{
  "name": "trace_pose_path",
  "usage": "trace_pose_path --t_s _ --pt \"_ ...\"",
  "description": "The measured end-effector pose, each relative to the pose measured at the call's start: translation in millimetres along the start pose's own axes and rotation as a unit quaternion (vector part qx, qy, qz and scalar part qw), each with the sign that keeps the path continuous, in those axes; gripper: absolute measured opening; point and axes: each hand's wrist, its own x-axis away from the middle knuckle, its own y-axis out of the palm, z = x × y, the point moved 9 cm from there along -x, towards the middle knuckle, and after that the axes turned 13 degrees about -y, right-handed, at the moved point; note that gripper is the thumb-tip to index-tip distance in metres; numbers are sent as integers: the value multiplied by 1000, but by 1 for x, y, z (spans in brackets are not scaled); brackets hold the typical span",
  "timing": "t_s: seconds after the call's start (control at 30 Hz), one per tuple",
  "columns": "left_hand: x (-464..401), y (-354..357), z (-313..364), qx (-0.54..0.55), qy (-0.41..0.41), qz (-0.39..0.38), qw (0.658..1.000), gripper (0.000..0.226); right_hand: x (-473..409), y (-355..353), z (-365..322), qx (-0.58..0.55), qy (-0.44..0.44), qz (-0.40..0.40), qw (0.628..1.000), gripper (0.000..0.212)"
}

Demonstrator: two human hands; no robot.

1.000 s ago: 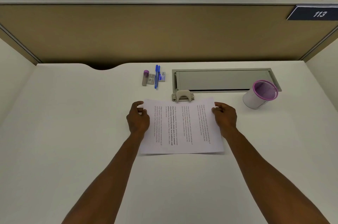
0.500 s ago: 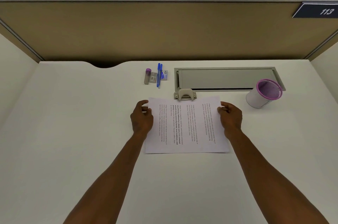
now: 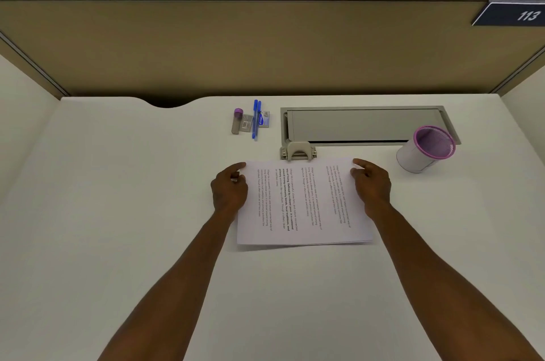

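Note:
A thin stack of printed paper sheets (image 3: 303,207) lies sideways on the white desk (image 3: 118,213), its text running top to bottom. My left hand (image 3: 230,188) grips the stack's left edge near the far corner, fingers curled over it. My right hand (image 3: 372,183) grips the right edge near the far corner in the same way. A beige hole punch (image 3: 298,150) stands just beyond the stack's far edge, close to the paper or touching it.
Two blue pens (image 3: 256,120), a purple-capped tube (image 3: 236,121) and small staple packs (image 3: 247,123) lie at the back. A grey cable tray lid (image 3: 362,124) is set in the desk. A purple mesh cup (image 3: 426,148) stands right. A tan partition (image 3: 265,47) closes the back.
Both hands and the paper stack have slid slightly away from me, towards the hole punch; the stack's far edge now reaches the punch's base.

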Motion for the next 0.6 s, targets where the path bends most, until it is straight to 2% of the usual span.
trace_pose_path --t_s 0.23,0.33,0.43,0.53,0.6 --pt "-3 1 9 -6 0 13 1000 23 -8 0 -2 13 12 12 1000 17" --pt "-7 6 8 0 -31 2 1000 22 -11 1 -1 12 35 16 999 11" --pt "-12 8 8 10 -58 -11 998 21 -14 2 -3 28 48 9 998 22" --pt "-14 11 11 5 -54 -31 998 20 -15 6 -12 46 5 -14 999 28" --pt "-14 14 11 -7 -53 -43 998 21 -16 10 -17 47 -20 -31 998 22"
